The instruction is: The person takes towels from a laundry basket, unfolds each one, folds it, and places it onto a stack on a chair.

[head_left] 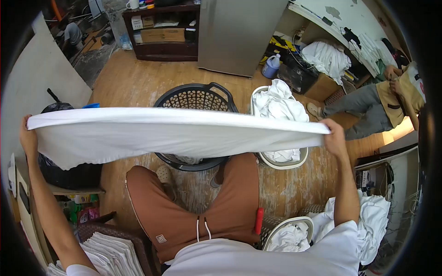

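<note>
A white cloth (184, 133) is stretched wide between my two hands, above my knees. My left hand (28, 131) grips its left corner, arm held far out to the side. At the other end, my right hand (334, 135) grips the right corner. Beneath the cloth is a black round basket (195, 92), partly covered, with some whitish fabric showing inside. To its right stands a light oval basket (304, 158) heaped with white cloths (277, 102). The held cloth hides part of that heap.
Folded white cloths (110, 255) lie on a brown chair (145, 239) at lower left. Another basket (309, 225) of white cloth is by my right hip. A person (391, 101) stands at right; another crouches at upper left. A fridge (237, 37) stands ahead.
</note>
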Motion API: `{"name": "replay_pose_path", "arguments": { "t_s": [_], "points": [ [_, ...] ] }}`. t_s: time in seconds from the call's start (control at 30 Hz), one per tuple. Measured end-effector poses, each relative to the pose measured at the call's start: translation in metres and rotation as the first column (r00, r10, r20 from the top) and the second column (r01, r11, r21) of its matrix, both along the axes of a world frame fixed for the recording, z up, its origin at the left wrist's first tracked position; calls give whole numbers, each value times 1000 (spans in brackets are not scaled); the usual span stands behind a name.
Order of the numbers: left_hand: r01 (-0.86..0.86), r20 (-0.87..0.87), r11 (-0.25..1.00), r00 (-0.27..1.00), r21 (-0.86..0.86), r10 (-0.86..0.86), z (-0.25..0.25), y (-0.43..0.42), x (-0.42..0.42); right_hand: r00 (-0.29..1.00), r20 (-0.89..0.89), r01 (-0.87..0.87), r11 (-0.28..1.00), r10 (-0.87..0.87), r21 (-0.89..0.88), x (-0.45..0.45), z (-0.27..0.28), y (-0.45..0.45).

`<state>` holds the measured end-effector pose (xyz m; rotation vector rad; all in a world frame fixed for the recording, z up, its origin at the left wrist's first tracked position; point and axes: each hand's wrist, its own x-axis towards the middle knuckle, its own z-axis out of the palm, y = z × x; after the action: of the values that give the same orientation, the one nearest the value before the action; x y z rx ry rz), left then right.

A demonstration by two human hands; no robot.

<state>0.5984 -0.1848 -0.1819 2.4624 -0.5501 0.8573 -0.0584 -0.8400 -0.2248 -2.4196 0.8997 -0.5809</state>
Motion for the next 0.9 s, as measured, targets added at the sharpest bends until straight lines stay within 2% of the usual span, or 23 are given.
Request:
{"name": "replay_pose_path", "arguments": {
  "t_s": [0.03,0.13,0.17,0.23,0.33,0.37,0.43,0.5,0.57,0.6,0.63,0.67,0.7,0.73,0.77,0.8,0.83,0.87,0.9],
  "points": [
    [-43,-12,999,999,18,44,-2,3,-2,997,53,59,995,-55,-75,-14,-1,-18],
    [70,-2,997,998,31,-70,-17,41,19,984,114,164,957,-141,-239,-61,-2,-65],
    [50,6,998,999,22,-51,-25,59,31,978,145,187,933,-148,-309,-82,-3,-83],
    [5,20,1000,1000,2,-5,-38,91,47,924,200,374,875,-325,-306,-126,-3,-123],
    [-251,9,967,968,53,251,-34,79,3,879,244,476,740,-410,-474,-174,13,-159],
    [-297,-10,953,955,54,298,-36,89,3,870,263,491,693,-417,-528,-191,17,-171],
    [-393,-49,918,917,49,395,-48,118,11,790,280,592,557,-546,-582,-219,35,-183],
    [-405,-10,914,914,-6,405,-64,155,10,685,313,705,492,-657,-511,-251,50,-189],
    [-412,-9,911,911,-37,412,-73,181,2,637,441,750,641,-632,-164,-289,61,-202],
    [-491,-58,869,871,-64,488,-71,176,-14,570,439,815,545,-695,-197,-292,75,-191],
    [-495,-54,868,868,-28,493,-75,189,-17,495,437,869,436,-751,-235,-295,86,-178],
    [-495,-48,869,868,2,495,-78,202,-17,556,544,797,589,-629,-134,-338,83,-205],
    [-496,-42,868,867,31,497,-83,213,-14,607,557,753,634,-567,-174,-334,86,-198],
    [-398,8,916,917,-52,399,-86,210,-17,654,569,704,676,-499,-216,-309,90,-180],
    [-276,-90,959,959,-69,269,-81,198,-19,693,585,653,712,-422,-260,-283,94,-166],
    [-147,-174,983,977,-111,126,-73,180,-20,787,525,488,847,-325,-208,-248,88,-157],
    [-18,-238,984,971,-177,-25,-66,150,-25,892,361,379,887,-273,-263,-181,95,-114],
    [140,-119,988,982,-65,-147,-52,85,-46,963,187,245,921,-194,-302,-112,103,-71],
    [312,-304,948,899,-57,-314,-26,27,-70,995,23,100,944,-97,-315,-43,110,-27]
  ]
}}
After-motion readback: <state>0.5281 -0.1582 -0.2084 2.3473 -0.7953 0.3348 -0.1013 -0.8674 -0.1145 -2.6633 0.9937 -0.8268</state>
